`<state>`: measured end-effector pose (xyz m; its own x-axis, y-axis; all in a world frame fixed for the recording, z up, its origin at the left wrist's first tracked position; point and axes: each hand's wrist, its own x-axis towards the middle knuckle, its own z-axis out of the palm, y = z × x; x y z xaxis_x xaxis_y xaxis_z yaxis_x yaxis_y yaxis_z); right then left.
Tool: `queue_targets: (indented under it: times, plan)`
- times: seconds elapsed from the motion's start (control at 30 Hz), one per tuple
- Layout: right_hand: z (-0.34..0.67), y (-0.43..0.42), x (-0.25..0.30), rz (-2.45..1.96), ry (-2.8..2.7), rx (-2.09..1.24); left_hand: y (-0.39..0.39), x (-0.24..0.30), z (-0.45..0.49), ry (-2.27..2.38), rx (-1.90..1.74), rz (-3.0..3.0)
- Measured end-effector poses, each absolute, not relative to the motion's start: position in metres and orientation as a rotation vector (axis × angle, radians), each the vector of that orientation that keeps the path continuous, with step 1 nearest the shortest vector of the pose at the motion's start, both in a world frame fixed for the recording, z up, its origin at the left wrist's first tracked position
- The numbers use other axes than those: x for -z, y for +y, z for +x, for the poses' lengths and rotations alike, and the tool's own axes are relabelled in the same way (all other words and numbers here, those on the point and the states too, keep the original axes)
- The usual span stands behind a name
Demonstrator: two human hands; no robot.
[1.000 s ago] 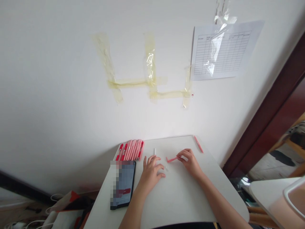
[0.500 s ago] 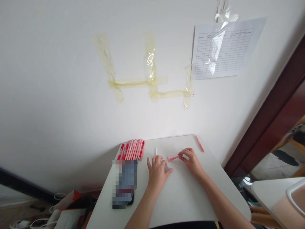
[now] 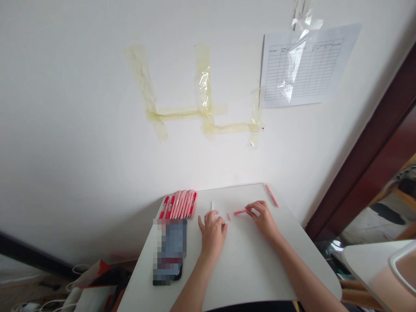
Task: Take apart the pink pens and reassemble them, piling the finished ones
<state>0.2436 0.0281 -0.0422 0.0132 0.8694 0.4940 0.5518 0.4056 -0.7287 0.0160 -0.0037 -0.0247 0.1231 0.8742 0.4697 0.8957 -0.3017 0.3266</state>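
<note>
Table (image 3: pixel 247 268): plain white.
Row of pens (image 3: pixel 180 205): pale pink barrels, red clips.
Pen barrel (image 3: pixel 240 212): pink.
Small piece (image 3: pixel 229 216) beside it: pink.
Refill (image 3: pixel 212 206): white.
Single pen (image 3: pixel 271 195) at far edge: pink.
Wall (image 3: pixel 81 130): white.
Tape strips (image 3: pixel 182 113): yellowed, translucent.
Paper sheet (image 3: pixel 302 69): white, black ruled grid.
Door frame (image 3: pixel 367 151): dark reddish brown.

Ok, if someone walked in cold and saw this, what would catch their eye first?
Probably the yellowed tape strips stuck across the white wall, with a printed form taped up to their right. Down on the white table, a tight row of pink pens lies at the far left corner, and the right hand pinches a pink pen piece near the left hand.
</note>
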Motion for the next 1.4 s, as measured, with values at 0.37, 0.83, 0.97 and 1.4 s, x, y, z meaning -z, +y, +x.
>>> queue_targets:
  times: [0.37, 0.83, 0.97, 1.4]
  plan:
    - [0.243, 0.029, 0.046, -1.276, -1.729, -0.391, 0.007, 0.024, 0.021, -1.926, 0.916, -2.315]
    - [0.244, 0.031, 0.050, -1.340, -1.714, -0.378, 0.016, 0.027, 0.021, -1.923, 0.913, -2.262]
    - [0.243, 0.030, 0.050, -1.345, -1.762, -0.327, 0.015, 0.027, 0.020, -1.921, 0.919, -2.267]
    - [0.240, 0.029, 0.052, -1.460, -1.851, -0.042, 0.013, 0.028, 0.017, -1.925, 0.934, -2.280]
